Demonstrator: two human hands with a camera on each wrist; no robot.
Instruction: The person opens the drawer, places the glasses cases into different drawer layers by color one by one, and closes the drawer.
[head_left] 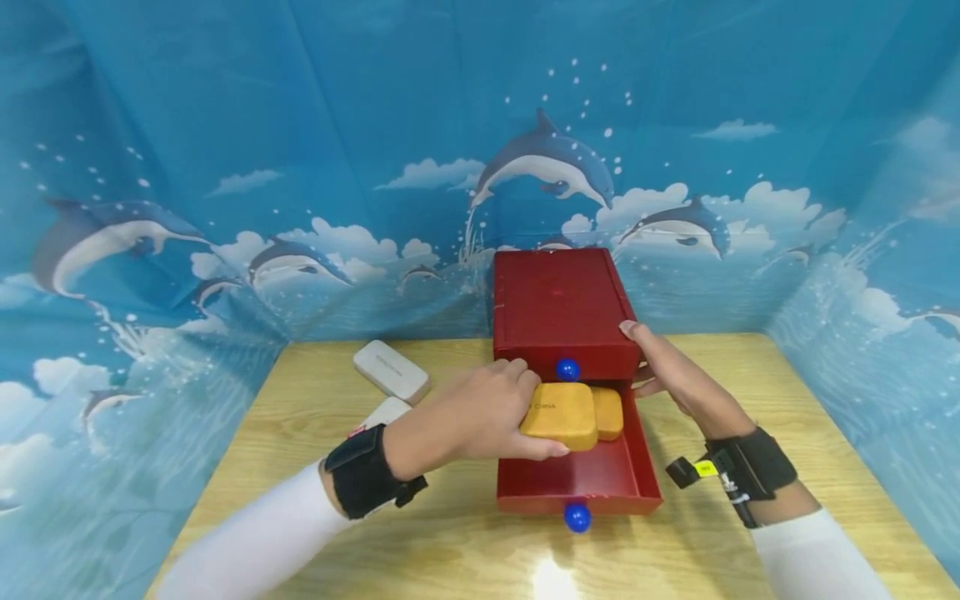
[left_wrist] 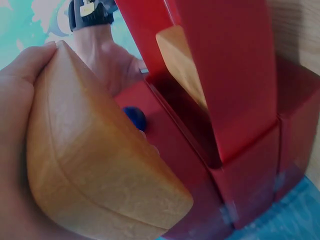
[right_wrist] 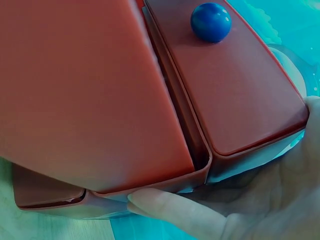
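Note:
My left hand (head_left: 487, 408) grips a yellow soap bar (head_left: 566, 412) with lettering on it, thumb at its near side. The bar is held over the pulled-out drawer (head_left: 540, 477) of a red drawer box (head_left: 558, 300). A second yellow soap bar (head_left: 610, 414) shows inside that drawer, partly hidden by the held one; the left wrist view also shows this inner bar (left_wrist: 180, 60). With its thumb at the upper front edge, my right hand (head_left: 678, 379) rests against the box's right side. In the right wrist view one finger (right_wrist: 165, 205) lies straight along the red side.
Two white bars lie left of the box: one whole white bar (head_left: 392, 372), and another white bar (head_left: 387, 412) partly behind my left arm. Blue ball knobs (head_left: 567, 370) stick out from the drawer fronts. A dolphin-print curtain (head_left: 375, 125) stands behind the wooden table (head_left: 420, 533).

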